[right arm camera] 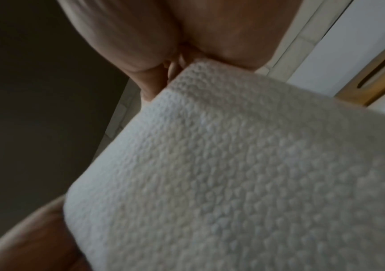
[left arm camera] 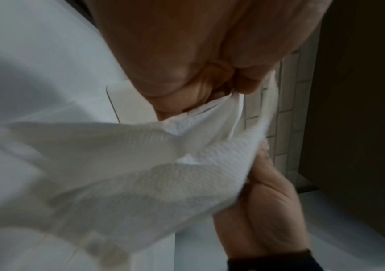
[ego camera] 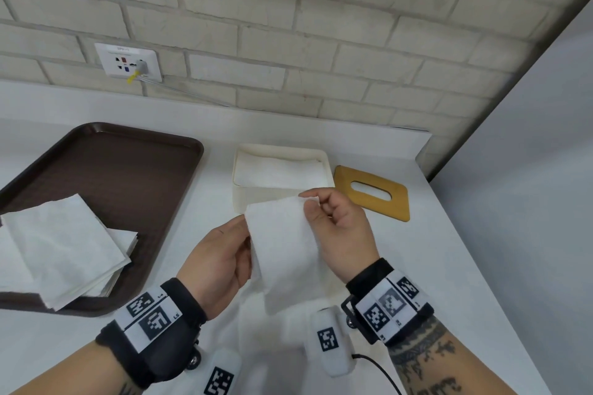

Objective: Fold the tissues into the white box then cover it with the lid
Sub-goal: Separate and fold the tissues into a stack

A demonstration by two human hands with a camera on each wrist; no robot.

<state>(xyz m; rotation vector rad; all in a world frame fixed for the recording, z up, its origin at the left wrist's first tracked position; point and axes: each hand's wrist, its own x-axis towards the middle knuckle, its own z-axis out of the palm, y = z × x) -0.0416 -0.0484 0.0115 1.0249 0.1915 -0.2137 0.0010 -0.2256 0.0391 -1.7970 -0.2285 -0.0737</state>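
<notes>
A white folded tissue (ego camera: 284, 247) hangs between my two hands above the counter, just in front of the white box (ego camera: 244, 199). My left hand (ego camera: 224, 253) pinches its left edge. My right hand (ego camera: 333, 221) pinches its top right corner. The box stands open with folded tissues (ego camera: 279, 171) inside. A wooden lid (ego camera: 372, 192) with an oval slot lies flat to the right of the box. In the left wrist view the tissue (left arm camera: 126, 165) is gripped by my left hand (left arm camera: 209, 95). The embossed tissue (right arm camera: 233, 174) fills the right wrist view, with the lid (right arm camera: 376, 77) behind it.
A brown tray (ego camera: 128, 167) at the left holds a stack of unfolded tissues (ego camera: 64, 247). A wall socket (ego camera: 128, 62) with a plugged cable sits on the brick wall behind. The white counter (ego camera: 449, 266) ends at the right edge.
</notes>
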